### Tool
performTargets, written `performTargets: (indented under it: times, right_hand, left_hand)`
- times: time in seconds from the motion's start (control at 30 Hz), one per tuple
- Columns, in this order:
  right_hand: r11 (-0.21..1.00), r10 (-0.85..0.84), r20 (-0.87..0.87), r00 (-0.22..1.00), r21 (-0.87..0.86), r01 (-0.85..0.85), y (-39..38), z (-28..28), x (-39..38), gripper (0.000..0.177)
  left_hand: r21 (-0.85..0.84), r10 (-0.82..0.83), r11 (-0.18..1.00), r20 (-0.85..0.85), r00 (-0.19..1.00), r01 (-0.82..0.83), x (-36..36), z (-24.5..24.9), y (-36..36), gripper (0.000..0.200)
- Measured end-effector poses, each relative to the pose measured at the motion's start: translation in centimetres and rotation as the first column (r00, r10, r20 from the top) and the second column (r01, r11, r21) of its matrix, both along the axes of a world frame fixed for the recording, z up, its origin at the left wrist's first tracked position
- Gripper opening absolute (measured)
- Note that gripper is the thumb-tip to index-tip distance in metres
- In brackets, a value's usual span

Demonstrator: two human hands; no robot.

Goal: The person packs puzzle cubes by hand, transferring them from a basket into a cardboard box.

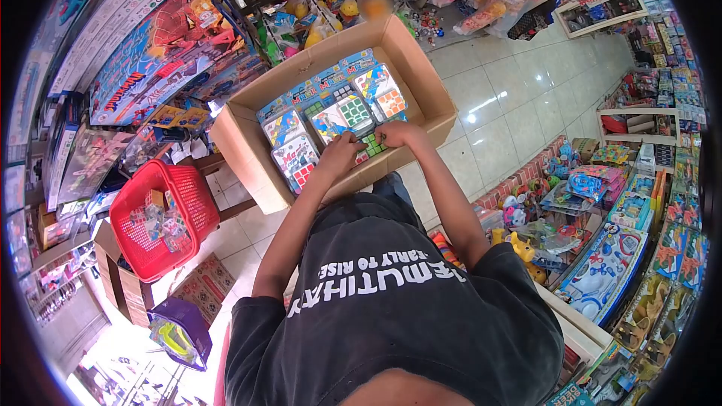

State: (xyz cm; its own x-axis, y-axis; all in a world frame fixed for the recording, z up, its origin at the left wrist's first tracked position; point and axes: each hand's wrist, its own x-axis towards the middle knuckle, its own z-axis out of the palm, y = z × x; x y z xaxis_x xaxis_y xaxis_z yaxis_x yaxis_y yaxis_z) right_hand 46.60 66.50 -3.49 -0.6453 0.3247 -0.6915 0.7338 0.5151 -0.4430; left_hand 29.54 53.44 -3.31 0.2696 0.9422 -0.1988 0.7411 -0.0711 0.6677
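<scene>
Hands (344, 150) touch cube packs (371, 144) near "MAGIC" lettering (304, 95).

A faded black T-shirt (406, 338) with short sleeves (519, 274) fills the lower middle of the frame, its chest printed with white block lettering (380, 297) and a smaller line, "EARLY TO RISE"; forearms (445, 192) are bare.

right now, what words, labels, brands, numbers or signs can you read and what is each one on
"EARLY TO RISE": black shirt; its larger line is partly lost in folds.
"MAGI...": blue cards in the cardboard box; ending unclear.
"Ma...": cube packet; rest unclear.
Too small or blurred: toy boxes at left and packets at right.
</scene>
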Motion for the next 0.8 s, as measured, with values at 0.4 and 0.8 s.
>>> performTargets:
  times: [0.4,0.8]
  right_hand:
    - [0.788,-0.607,-0.603,0.518,-0.371,0.491,-5.5,9.3,4.7,0.016]
    - [0.633,-0.619,0.111,0.777,-0.515,0.578,-15.6,-9.5,11.0,0.022]
  left_hand:
    - [-0.401,0.438,0.893,0.681,0.587,-0.202,-2.6,8.2,-5.7,0.023]
    - [-0.553,0.416,0.830,0.523,0.744,-0.075,-2.1,-2.6,-19.2,0.025]
